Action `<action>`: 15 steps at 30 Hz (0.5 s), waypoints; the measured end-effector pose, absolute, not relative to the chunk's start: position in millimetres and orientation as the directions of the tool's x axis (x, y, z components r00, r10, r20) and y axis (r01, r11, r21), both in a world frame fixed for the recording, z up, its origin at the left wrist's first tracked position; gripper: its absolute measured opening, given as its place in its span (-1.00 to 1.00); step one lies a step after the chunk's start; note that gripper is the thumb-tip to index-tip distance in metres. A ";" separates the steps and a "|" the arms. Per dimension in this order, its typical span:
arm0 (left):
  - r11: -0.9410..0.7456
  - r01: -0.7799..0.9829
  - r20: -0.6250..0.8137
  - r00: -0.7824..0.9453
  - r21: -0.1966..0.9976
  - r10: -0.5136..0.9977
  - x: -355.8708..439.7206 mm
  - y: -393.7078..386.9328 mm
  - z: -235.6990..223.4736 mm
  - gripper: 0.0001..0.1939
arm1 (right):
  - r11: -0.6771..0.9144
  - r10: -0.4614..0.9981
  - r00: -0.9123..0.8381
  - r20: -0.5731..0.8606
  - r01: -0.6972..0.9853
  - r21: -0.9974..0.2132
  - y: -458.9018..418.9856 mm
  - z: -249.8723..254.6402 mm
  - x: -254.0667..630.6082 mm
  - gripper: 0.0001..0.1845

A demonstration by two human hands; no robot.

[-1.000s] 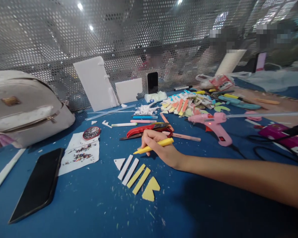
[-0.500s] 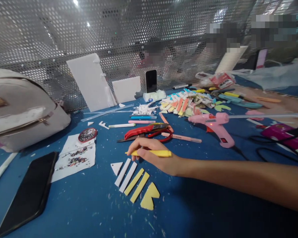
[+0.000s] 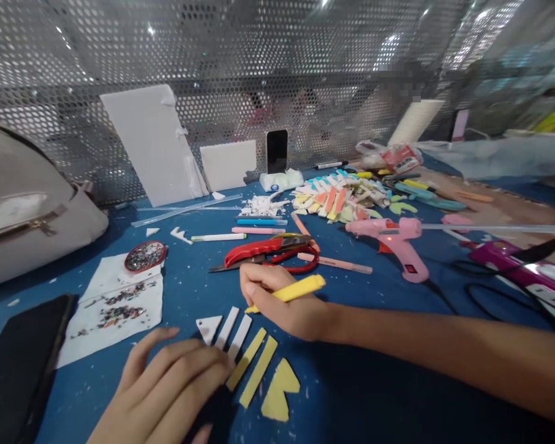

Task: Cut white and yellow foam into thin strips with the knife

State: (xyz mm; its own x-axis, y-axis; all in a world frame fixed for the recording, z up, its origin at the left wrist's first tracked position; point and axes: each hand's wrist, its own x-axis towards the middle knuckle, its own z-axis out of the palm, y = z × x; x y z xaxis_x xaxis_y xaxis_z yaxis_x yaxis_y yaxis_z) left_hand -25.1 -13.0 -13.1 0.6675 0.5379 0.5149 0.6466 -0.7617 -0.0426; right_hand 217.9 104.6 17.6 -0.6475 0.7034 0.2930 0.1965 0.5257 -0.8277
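Note:
Between the fingers of my right hand (image 3: 282, 302) is a yellow marker (image 3: 300, 287), its tip down near the top of a white strip (image 3: 240, 336). My left hand (image 3: 171, 385) stretches its fingers over the lower ends of the white strips, which it partly hides. A small white triangle (image 3: 209, 328) with a dark dot lies at the upper left of this row. Two yellow strips (image 3: 258, 372) follow, then a yellow notched tail-shaped piece (image 3: 280, 391). Together the pieces form a fish-bone outline on the blue table.
Red-handled pruning shears (image 3: 263, 250) lie behind my right hand. A pink glue gun (image 3: 393, 240) with its cord sits to the right. Several pens, a heap of coloured pieces (image 3: 337, 197), paper with beads (image 3: 120, 302), a dark phone (image 3: 23, 364) and a bag (image 3: 37, 216) surround the work.
My left hand has come in from the lower left over the white strips. My right hand has tilted the marker more steeply, tip lower. The whole view has shifted slightly.

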 end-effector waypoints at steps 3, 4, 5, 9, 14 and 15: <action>-0.774 0.616 0.493 0.724 -0.148 0.483 -17.0 4.5 1.1 -0.57 | 0.521 0.714 -0.644 0.274 0.228 -0.822 108.6 16.8 210.1 -0.66; -0.775 0.608 0.478 0.739 -0.173 0.474 -16.5 6.7 2.3 -0.51 | 0.518 0.710 -0.652 0.267 0.227 -0.825 110.0 16.3 208.7 -0.64; -0.780 0.593 0.462 0.759 -0.199 0.459 -16.6 7.5 2.1 -0.46 | 0.513 0.707 -0.659 0.257 0.226 -0.828 111.3 16.0 208.0 -0.63; -0.766 0.586 0.408 0.788 -0.265 0.461 -17.9 8.2 -4.6 -0.47 | 0.496 0.705 -0.665 0.246 0.215 -0.841 113.8 16.9 209.5 -0.61; -0.780 0.578 0.403 0.791 -0.242 0.461 -14.5 13.6 -8.1 -0.31 | 0.496 0.698 -0.670 0.252 0.199 -0.845 115.8 19.3 210.6 -0.66; -0.782 0.576 0.408 0.790 -0.239 0.458 -13.9 14.0 -7.7 -0.32 | 0.484 0.703 -0.667 0.247 0.194 -0.853 116.1 19.1 210.4 -0.69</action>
State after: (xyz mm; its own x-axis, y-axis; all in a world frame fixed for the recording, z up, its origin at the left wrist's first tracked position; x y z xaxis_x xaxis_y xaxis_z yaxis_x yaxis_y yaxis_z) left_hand -13.9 14.0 -7.7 0.7900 0.4576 0.4081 0.5761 -0.7818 -0.2387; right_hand 210.4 116.1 19.1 -0.6667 0.7032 0.2470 0.1944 0.4840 -0.8532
